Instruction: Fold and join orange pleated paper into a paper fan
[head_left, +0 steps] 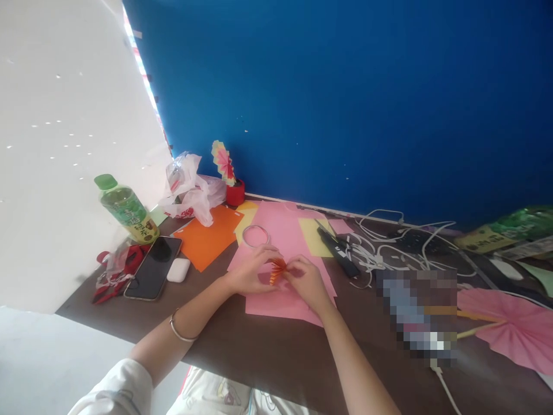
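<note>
Between my two hands is a small orange pleated paper fan (pixel 276 270), its folds spread on the left side and gathered toward the right. My left hand (pixel 258 270) curves around the spread folds, thumb below and fingers above. At the gathered end, my right hand (pixel 303 278) pinches the paper with closed fingertips. Under both hands lie pink paper sheets (pixel 276 302), overlapping on the brown table. A ring of clear tape (pixel 244 235) rests on the pink paper just beyond my left hand.
On the left are orange paper (pixel 207 233), a phone (pixel 154 268), a white earbud case (pixel 178 270) and a green-capped bottle (pixel 129 213). White cables (pixel 380 253) and a black cutter (pixel 339 252) lie right. A pink paper fan (pixel 518 328) sits at the right edge. A blue partition (pixel 337 104) stands behind.
</note>
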A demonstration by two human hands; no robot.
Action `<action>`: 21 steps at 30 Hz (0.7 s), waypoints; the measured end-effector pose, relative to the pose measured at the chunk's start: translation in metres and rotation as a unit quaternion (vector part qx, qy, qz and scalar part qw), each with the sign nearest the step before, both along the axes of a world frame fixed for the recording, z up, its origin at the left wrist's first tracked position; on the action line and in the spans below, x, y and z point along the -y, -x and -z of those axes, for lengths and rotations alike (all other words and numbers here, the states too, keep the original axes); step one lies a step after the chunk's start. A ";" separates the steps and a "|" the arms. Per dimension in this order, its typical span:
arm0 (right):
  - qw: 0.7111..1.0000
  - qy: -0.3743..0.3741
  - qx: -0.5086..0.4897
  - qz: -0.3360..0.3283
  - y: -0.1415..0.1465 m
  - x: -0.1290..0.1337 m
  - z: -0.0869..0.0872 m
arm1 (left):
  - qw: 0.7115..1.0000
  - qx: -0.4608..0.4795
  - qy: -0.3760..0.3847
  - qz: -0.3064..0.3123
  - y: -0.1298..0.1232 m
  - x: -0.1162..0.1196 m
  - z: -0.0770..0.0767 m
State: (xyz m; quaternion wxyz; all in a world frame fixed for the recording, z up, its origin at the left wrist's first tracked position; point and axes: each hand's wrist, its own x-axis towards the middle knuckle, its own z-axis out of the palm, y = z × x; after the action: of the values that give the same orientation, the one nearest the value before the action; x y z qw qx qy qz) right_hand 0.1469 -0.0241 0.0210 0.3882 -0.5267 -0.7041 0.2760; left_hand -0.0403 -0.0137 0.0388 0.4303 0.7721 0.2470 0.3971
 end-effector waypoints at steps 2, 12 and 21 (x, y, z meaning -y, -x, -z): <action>1.000 0.014 -0.007 -0.003 0.000 -0.001 0.001 | 0.999 -0.017 -0.036 -0.012 -0.001 -0.001 0.001; 0.998 0.051 -0.024 -0.013 0.002 0.003 -0.005 | 0.988 0.090 0.109 -0.066 0.000 -0.010 0.017; 0.999 -0.032 -0.005 -0.001 -0.003 0.003 -0.011 | 0.974 0.113 0.189 -0.059 0.004 -0.017 0.012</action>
State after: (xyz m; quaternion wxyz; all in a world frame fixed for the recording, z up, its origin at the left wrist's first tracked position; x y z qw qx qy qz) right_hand 0.1497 -0.0275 0.0323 0.4081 -0.5117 -0.7113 0.2563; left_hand -0.0446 0.0031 0.0273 0.5695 0.6110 0.3126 0.4523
